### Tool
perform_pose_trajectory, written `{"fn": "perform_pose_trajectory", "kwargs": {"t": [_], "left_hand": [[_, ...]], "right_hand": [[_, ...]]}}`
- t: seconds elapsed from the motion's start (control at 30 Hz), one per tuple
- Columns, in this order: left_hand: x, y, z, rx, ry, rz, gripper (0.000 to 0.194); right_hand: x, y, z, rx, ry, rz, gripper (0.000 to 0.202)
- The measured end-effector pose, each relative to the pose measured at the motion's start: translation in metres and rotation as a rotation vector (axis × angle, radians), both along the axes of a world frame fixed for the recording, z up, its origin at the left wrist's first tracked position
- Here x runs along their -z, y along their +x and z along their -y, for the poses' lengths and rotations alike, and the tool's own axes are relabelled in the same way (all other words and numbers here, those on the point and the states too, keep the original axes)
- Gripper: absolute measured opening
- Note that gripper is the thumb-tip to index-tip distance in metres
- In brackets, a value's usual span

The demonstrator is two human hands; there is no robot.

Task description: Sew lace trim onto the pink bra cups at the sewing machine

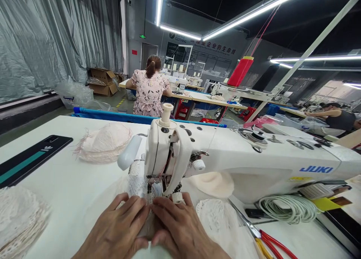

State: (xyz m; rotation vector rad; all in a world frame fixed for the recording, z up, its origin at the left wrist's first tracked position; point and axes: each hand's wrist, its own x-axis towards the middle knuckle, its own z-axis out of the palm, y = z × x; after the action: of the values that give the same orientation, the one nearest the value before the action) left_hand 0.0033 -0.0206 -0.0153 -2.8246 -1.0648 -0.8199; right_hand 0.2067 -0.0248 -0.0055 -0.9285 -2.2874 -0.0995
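Note:
At the needle end of a white JUKI sewing machine (237, 152), my left hand (121, 223) and my right hand (182, 223) lie side by side. Their fingertips nearly meet just in front of the presser foot. Both hold down a piece of white lace fabric (137, 185), which runs under the foot and spreads out to the left. Most of the cloth between the hands is hidden by the fingers. Right of my right hand lies another lace piece (217, 215), and behind it a cream moulded cup (213, 184).
Stacked lace pieces (21, 217) lie at the left, a stack of pale cups (104, 142) behind. A dark phone (36, 159) rests between. Red-handled scissors (262, 232) and a coiled pale cord (290, 209) sit at the right. Ahead, a person (150, 88) sits at another table.

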Motion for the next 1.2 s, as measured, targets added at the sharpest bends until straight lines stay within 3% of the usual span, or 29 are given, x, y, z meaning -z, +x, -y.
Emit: {"fn": "perform_pose_trajectory", "kwargs": {"t": [0.2,0.37,0.57,0.83,1.03,1.2], "left_hand": [[0.000,0.004,-0.007,-0.049,-0.074,0.039,0.024],[0.001,0.004,-0.009,-0.050,-0.002,0.010,0.027],[0.000,0.008,0.004,-0.077,0.193,0.017,0.033],[-0.001,0.006,0.002,-0.091,0.240,0.029,0.047],[0.001,0.003,-0.005,-0.110,0.205,0.003,0.045],[0.000,0.003,-0.009,-0.125,0.182,-0.029,0.032]], "right_hand": [[0.002,0.003,-0.009,0.057,-0.007,0.119,0.054],[0.002,0.003,-0.008,0.022,0.011,0.084,0.054],[0.002,0.002,-0.003,-0.054,-0.010,0.043,0.055],[0.001,0.002,-0.005,-0.055,0.027,0.010,0.050],[-0.001,0.001,-0.005,-0.065,0.032,-0.027,0.050],[-0.001,0.001,-0.003,-0.064,-0.015,-0.013,0.043]]}}
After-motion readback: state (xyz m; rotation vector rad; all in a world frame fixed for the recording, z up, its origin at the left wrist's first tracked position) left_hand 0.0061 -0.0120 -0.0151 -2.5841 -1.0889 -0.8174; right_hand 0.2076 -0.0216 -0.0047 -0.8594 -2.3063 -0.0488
